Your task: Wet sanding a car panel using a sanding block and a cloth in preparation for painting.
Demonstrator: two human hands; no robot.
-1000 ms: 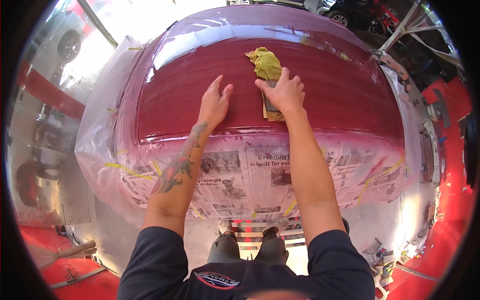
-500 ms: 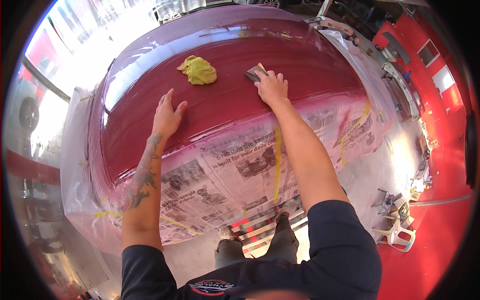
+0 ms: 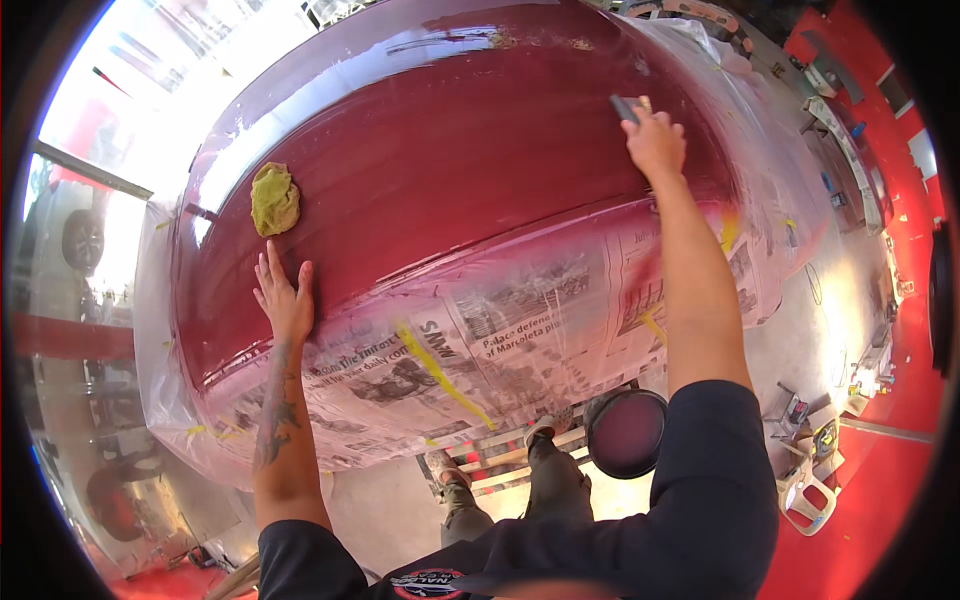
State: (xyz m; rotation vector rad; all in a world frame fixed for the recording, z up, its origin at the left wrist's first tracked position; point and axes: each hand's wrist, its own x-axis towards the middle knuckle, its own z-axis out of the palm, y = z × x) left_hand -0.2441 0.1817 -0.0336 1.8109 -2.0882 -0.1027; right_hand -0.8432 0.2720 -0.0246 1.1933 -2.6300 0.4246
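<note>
Has shifted the dark grey block (image 3: 624,108) rightward since the earlier frame, well away from the yellow cloth (image 3: 275,200) and toward the right edge of the red panel (image 3: 440,180). Holds the block in the right hand (image 3: 657,142), thumb and fingers curled round it, with one end jutting out on the left. Keeps the left hand (image 3: 287,300) unfolded and holding nothing, fingers loosely spread, just below the cloth; hard to say whether touching it.

Borders the panel with newspaper (image 3: 545,300) along the near edge and plastic sheeting (image 3: 760,200) at the sides. Stands on wooden slats (image 3: 495,462), beside a round dark bucket (image 3: 627,432). Shows a white plastic chair (image 3: 793,500) off to the right, on red floor (image 3: 890,480).

Shines glossy along the panel's far left, duller across the middle. Looks crumpled in the cloth, thin and wrinkled in the sheeting, pink-tinted on the newspaper under strips of yellow tape (image 3: 445,380).
</note>
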